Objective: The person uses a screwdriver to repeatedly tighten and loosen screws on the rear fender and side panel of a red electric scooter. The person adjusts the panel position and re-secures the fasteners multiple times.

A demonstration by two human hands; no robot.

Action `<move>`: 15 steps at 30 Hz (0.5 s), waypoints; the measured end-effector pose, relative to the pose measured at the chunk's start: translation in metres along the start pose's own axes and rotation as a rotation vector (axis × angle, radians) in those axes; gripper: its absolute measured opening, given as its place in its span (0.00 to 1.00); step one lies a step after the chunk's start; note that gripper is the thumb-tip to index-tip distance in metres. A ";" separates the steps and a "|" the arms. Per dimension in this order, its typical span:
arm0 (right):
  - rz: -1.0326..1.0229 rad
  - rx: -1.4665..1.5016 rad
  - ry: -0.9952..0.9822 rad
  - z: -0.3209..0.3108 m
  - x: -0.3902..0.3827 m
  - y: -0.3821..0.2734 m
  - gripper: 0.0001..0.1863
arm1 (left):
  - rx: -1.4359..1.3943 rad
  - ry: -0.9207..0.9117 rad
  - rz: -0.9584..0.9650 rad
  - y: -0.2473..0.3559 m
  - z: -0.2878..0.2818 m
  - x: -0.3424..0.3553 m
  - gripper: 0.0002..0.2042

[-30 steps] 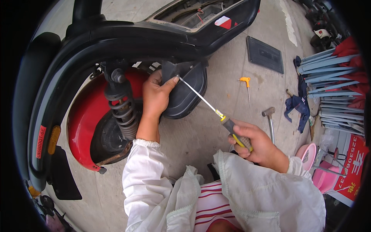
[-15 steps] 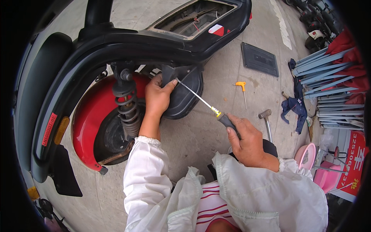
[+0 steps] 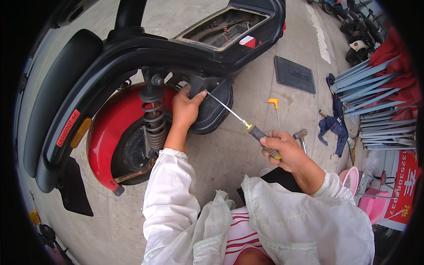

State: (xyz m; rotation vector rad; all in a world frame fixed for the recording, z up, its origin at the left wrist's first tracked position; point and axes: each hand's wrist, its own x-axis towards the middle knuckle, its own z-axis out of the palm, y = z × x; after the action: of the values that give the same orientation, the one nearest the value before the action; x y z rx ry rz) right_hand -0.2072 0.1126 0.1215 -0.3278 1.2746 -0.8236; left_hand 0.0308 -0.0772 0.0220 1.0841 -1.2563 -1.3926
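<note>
My left hand [image 3: 185, 110] grips the edge of a black plastic guard [image 3: 210, 117] under the scooter body [image 3: 212, 59], its thumb beside the screwdriver's tip. My right hand [image 3: 285, 152] is closed on the grey-and-yellow handle of a long screwdriver [image 3: 226, 107], whose shaft points up-left to a fixing on the guard. Left of my left hand are a coil-spring shock absorber [image 3: 152, 117] and a red rear fender [image 3: 104, 148]. Above, an open compartment [image 3: 223, 28] in the body shows wires.
On the concrete floor lie a black panel [image 3: 295, 74], orange hex key [image 3: 274, 102], hammer [image 3: 301, 136] and navy cloth [image 3: 335, 130]. At right stand folded red-and-grey frames [image 3: 380, 88], pink basins [image 3: 370, 201], a red sign [image 3: 399, 190] and parked scooters [image 3: 357, 35].
My right hand has turned about the screwdriver handle and moved slightly up. The view has shifted, so the scooter sits a little further right. My left hand keeps its hold.
</note>
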 end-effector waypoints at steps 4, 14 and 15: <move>-0.716 -0.959 0.466 0.039 -0.018 0.018 0.13 | 0.022 0.007 -0.012 -0.002 -0.002 -0.002 0.12; 0.225 0.323 -0.091 0.004 -0.001 0.001 0.18 | -0.037 0.009 -0.007 -0.006 0.000 -0.003 0.13; 0.149 0.256 -0.037 0.004 -0.002 0.003 0.17 | -0.036 0.011 -0.002 -0.006 0.000 -0.002 0.13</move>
State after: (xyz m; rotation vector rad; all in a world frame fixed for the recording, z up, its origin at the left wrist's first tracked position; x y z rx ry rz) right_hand -0.2029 0.1149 0.1220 -0.0431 1.1292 -0.8379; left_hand 0.0306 -0.0752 0.0159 1.0677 -1.2181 -1.4032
